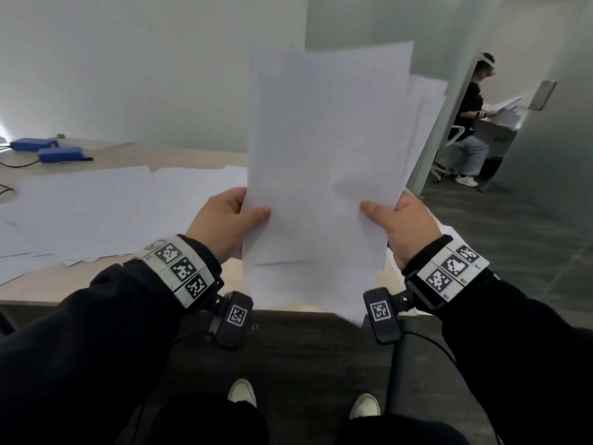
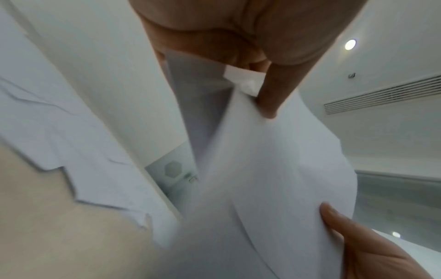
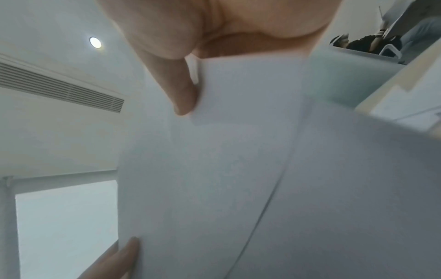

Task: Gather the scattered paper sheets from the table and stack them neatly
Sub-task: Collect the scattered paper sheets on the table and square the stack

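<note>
I hold a loose bundle of white paper sheets (image 1: pixel 327 162) upright above the table's near edge. My left hand (image 1: pixel 231 220) pinches its left edge, thumb on the front. My right hand (image 1: pixel 401 220) pinches the right edge the same way. The sheets in the bundle are uneven, with edges fanned out at the top right and bottom. The left wrist view shows the bundle (image 2: pixel 274 179) under my left thumb, and the right wrist view shows it (image 3: pixel 226 160) under my right thumb. More white sheets (image 1: pixel 106 207) lie scattered and overlapping on the beige table (image 1: pixel 128 284), left of my hands.
Two blue boxes (image 1: pixel 59 154) with cables sit at the table's far left. A seated person (image 1: pixel 468 123) works at another desk beyond a glass partition on the right. Dark carpet floor (image 1: pixel 500 239) lies to the right and below the table.
</note>
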`<act>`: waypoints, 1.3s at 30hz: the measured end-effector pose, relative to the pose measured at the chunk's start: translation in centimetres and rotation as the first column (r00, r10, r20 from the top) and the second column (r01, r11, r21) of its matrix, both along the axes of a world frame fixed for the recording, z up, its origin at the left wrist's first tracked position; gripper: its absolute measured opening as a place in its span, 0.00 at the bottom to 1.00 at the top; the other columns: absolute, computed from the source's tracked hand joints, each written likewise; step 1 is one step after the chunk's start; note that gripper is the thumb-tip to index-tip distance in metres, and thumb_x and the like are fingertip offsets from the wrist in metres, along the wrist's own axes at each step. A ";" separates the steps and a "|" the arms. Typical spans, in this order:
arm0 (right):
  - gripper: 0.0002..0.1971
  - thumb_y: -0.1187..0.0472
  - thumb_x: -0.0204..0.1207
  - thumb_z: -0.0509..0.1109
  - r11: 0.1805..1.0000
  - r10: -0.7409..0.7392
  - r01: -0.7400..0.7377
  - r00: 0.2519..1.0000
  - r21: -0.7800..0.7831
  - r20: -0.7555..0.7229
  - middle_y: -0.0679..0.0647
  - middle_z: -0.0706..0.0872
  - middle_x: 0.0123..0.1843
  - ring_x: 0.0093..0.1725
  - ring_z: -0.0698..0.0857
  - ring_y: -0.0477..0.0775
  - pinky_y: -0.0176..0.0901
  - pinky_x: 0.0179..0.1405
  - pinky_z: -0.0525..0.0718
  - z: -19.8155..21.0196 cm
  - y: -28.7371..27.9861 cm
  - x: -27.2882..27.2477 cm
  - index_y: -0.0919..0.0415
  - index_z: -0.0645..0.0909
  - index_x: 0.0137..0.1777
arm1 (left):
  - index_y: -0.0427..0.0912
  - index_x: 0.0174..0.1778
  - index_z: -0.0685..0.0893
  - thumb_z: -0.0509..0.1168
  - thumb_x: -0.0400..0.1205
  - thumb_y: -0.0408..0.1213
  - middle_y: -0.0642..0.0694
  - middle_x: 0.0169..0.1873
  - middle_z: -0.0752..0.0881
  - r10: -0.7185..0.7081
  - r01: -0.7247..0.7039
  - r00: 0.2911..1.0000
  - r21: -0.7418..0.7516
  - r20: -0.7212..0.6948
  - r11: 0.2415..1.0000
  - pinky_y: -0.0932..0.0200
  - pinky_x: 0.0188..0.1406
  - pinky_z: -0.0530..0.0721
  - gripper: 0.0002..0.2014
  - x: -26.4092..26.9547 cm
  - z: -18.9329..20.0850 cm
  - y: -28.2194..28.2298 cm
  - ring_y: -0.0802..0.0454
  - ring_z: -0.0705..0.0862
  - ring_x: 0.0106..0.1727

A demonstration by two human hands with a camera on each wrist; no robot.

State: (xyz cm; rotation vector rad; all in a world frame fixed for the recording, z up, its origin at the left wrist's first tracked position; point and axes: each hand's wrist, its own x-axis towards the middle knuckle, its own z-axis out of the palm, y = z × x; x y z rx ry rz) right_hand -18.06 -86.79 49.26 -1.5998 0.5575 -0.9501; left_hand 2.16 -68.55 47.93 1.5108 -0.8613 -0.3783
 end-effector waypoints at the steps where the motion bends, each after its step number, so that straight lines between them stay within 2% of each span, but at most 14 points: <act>1: 0.07 0.66 0.80 0.74 1.000 -0.008 0.008 0.999 -0.005 0.034 0.54 0.94 0.53 0.54 0.92 0.59 0.59 0.60 0.88 0.7 -0.1 0.4 0.54 0.89 0.53 | 0.51 0.53 0.89 0.72 0.80 0.39 0.51 0.47 0.94 0.025 -0.024 0.999 -0.047 0.020 0.999 0.39 0.51 0.91 0.07 0.0 0.7 -0.3 0.46 0.93 0.50; 3: 0.04 0.64 0.80 0.74 1.000 -0.009 0.008 0.996 0.009 0.089 0.54 0.94 0.52 0.53 0.93 0.59 0.58 0.58 0.89 1.9 -0.1 1.2 0.56 0.89 0.52 | 0.51 0.52 0.90 0.72 0.79 0.40 0.51 0.47 0.94 0.067 -0.063 0.997 -0.121 0.031 0.991 0.41 0.56 0.89 0.07 0.1 1.6 -0.9 0.48 0.92 0.50; 5: 0.03 0.61 0.80 0.75 1.000 -0.004 0.003 0.995 0.013 0.104 0.55 0.94 0.50 0.52 0.93 0.59 0.58 0.57 0.89 2.4 0.0 1.9 0.57 0.89 0.50 | 0.50 0.52 0.90 0.72 0.78 0.42 0.52 0.47 0.94 0.094 -0.092 0.996 -0.131 0.006 0.987 0.42 0.57 0.89 0.08 0.1 1.8 -1.6 0.50 0.92 0.50; 9: 0.06 0.56 0.80 0.75 1.000 -0.018 0.017 0.998 0.014 0.054 0.55 0.94 0.49 0.50 0.93 0.58 0.59 0.55 0.90 0.4 0.5 2.6 0.57 0.89 0.53 | 0.52 0.53 0.89 0.75 0.71 0.49 0.55 0.48 0.93 0.145 -0.152 0.987 -0.103 -0.068 0.983 0.45 0.60 0.88 0.15 -0.1 -0.7 -2.5 0.55 0.91 0.52; 12: 0.09 0.54 0.79 0.75 0.999 -0.017 0.017 1.000 0.046 0.016 0.52 0.94 0.49 0.48 0.93 0.53 0.50 0.49 0.90 -2.3 0.9 2.4 0.55 0.88 0.57 | 0.52 0.55 0.88 0.76 0.77 0.46 0.57 0.48 0.92 0.147 -0.157 0.984 -0.093 -0.100 0.983 0.55 0.56 0.87 0.12 -0.7 -2.8 -2.6 0.60 0.90 0.50; 14: 0.08 0.53 0.79 0.76 0.998 -0.020 0.021 1.000 0.064 -0.004 0.48 0.94 0.48 0.45 0.93 0.48 0.44 0.45 0.88 -3.7 1.1 2.3 0.52 0.88 0.55 | 0.52 0.56 0.88 0.74 0.80 0.45 0.58 0.47 0.92 0.145 -0.157 0.980 -0.085 -0.134 0.984 0.59 0.51 0.85 0.10 -1.2 -3.6 -2.7 0.63 0.90 0.47; 18: 0.05 0.52 0.76 0.78 0.994 -0.082 0.083 0.996 0.065 -0.022 0.44 0.94 0.43 0.43 0.93 0.45 0.44 0.47 0.89 -4.1 1.1 2.8 0.50 0.88 0.48 | 0.53 0.51 0.88 0.71 0.82 0.42 0.57 0.43 0.93 0.158 -0.168 0.980 -0.080 -0.122 0.983 0.57 0.49 0.87 0.03 -1.4 -3.1 -3.2 0.59 0.91 0.46; 21: 0.06 0.52 0.76 0.78 0.994 -0.099 0.099 0.995 0.045 0.004 0.45 0.94 0.43 0.42 0.93 0.45 0.40 0.43 0.89 -3.4 0.7 2.8 0.52 0.88 0.49 | 0.53 0.49 0.87 0.73 0.81 0.38 0.57 0.43 0.92 0.165 -0.176 0.982 -0.130 -0.090 0.976 0.60 0.45 0.87 0.05 -1.3 -2.1 -3.5 0.60 0.91 0.44; 25: 0.07 0.55 0.77 0.78 0.994 -0.068 0.069 0.998 0.086 -0.012 0.45 0.94 0.45 0.44 0.93 0.45 0.37 0.43 0.90 -5.2 1.0 2.0 0.53 0.88 0.52 | 0.52 0.58 0.85 0.72 0.81 0.38 0.55 0.49 0.91 0.165 -0.171 0.982 -0.065 -0.088 0.983 0.54 0.50 0.88 0.11 -1.4 -3.8 -3.0 0.56 0.90 0.49; 27: 0.03 0.57 0.77 0.78 0.993 -0.063 0.068 0.996 0.094 -0.058 0.42 0.94 0.43 0.44 0.92 0.41 0.33 0.44 0.88 -7.0 1.5 1.7 0.51 0.88 0.49 | 0.56 0.56 0.84 0.70 0.83 0.37 0.57 0.50 0.90 0.159 -0.161 0.982 -0.015 -0.100 0.987 0.55 0.50 0.87 0.09 -1.8 -5.4 -2.8 0.56 0.89 0.51; 29: 0.02 0.58 0.77 0.78 0.992 -0.059 0.068 0.995 0.107 -0.079 0.39 0.93 0.40 0.42 0.91 0.36 0.26 0.41 0.85 -8.0 1.8 1.6 0.50 0.88 0.44 | 0.58 0.51 0.83 0.69 0.83 0.34 0.58 0.49 0.90 0.159 -0.159 0.981 0.005 -0.112 0.987 0.56 0.51 0.86 0.11 -2.2 -6.2 -2.8 0.56 0.89 0.52; 31: 0.03 0.58 0.77 0.78 0.990 -0.079 0.088 0.994 0.109 -0.081 0.38 0.92 0.38 0.40 0.89 0.32 0.22 0.38 0.82 -7.9 1.6 1.8 0.51 0.88 0.42 | 0.58 0.50 0.84 0.69 0.82 0.33 0.56 0.49 0.91 0.173 -0.173 0.978 0.006 -0.121 0.985 0.48 0.56 0.88 0.11 -2.1 -6.2 -3.1 0.54 0.89 0.52; 34: 0.02 0.58 0.76 0.79 0.990 -0.099 0.105 0.993 0.096 -0.069 0.36 0.92 0.39 0.41 0.90 0.32 0.21 0.41 0.83 -7.4 1.3 2.0 0.51 0.88 0.44 | 0.56 0.53 0.82 0.70 0.80 0.35 0.52 0.51 0.90 0.183 -0.192 0.970 -0.045 -0.157 0.980 0.43 0.59 0.88 0.11 -2.2 -5.7 -3.4 0.51 0.89 0.53; 39: 0.04 0.60 0.75 0.79 0.991 -0.061 0.074 0.991 0.109 -0.120 0.41 0.94 0.43 0.45 0.91 0.38 0.31 0.48 0.84 -8.7 2.2 1.6 0.52 0.89 0.48 | 0.59 0.64 0.72 0.67 0.83 0.37 0.58 0.56 0.87 0.185 -0.188 0.976 -0.018 -0.113 0.982 0.57 0.55 0.84 0.17 -3.3 -7.1 -2.8 0.59 0.87 0.55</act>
